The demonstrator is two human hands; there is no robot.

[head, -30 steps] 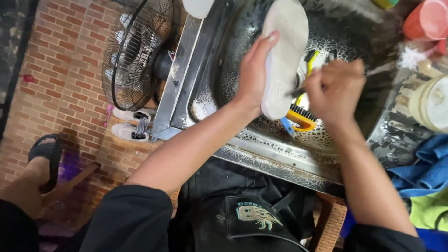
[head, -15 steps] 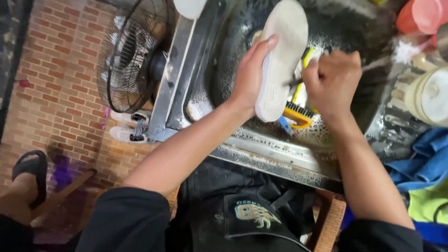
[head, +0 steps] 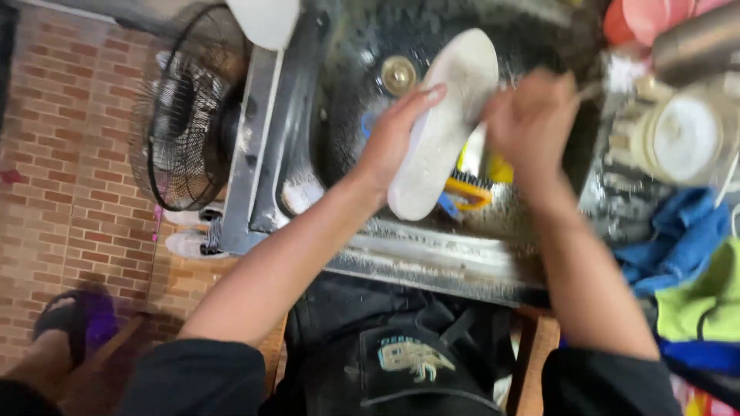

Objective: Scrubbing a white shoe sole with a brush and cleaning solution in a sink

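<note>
The white shoe sole (head: 447,123) is held sole-up over the wet metal sink (head: 354,85), tilted from upper right to lower left. The left hand (head: 397,139) supports it from the left edge, grip pressed around the sole with fingertips on its upper face. The right hand (head: 532,123) is closed into a fist just beside the sole's right edge; motion blur hides what it grips, possibly a thin handle. Inside the sink, a yellow brush with dark bristles (head: 472,185) lies under the sole, and a brass drain (head: 398,75) sits in the basin floor nearby. To the right, the bench carries a round white container (head: 682,139), a blue cloth (head: 678,239) and a green cloth (head: 705,300). A black floor fan (head: 189,131) stands on the brick floor (head: 69,154) to the left.
</note>
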